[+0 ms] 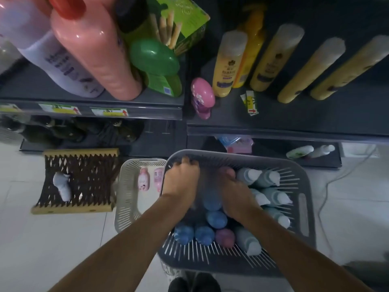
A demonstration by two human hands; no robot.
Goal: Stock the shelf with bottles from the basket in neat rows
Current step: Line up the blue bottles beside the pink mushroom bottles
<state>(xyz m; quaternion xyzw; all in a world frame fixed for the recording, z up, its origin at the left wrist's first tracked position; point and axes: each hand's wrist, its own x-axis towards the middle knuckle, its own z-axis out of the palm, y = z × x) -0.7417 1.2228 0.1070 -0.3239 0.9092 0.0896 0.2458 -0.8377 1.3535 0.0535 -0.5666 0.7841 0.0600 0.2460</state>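
Observation:
The grey basket (303, 186) stands on the floor in front of me, holding several blue bottles (216, 219), a pink bottle (224, 238) and pale teal bottles (267, 179). Both my hands are down inside it. My left hand (181, 182) is curled near the far rim, its fingers blurred. My right hand (235, 194) curls around a pink bottle (228, 172). A blurred blue bottle (211, 200) lies between the hands. The dark shelf (315, 116) above carries a row of yellow bottles (228, 64) and one pink bottle (202, 98).
A white basket (126, 186) with small pink bottles sits left of the grey one. A woven rack (88, 180) holds a white bottle. The left shelf (42, 89) has big pink, lilac and green bottles. A cable (336, 180) runs along the floor at right.

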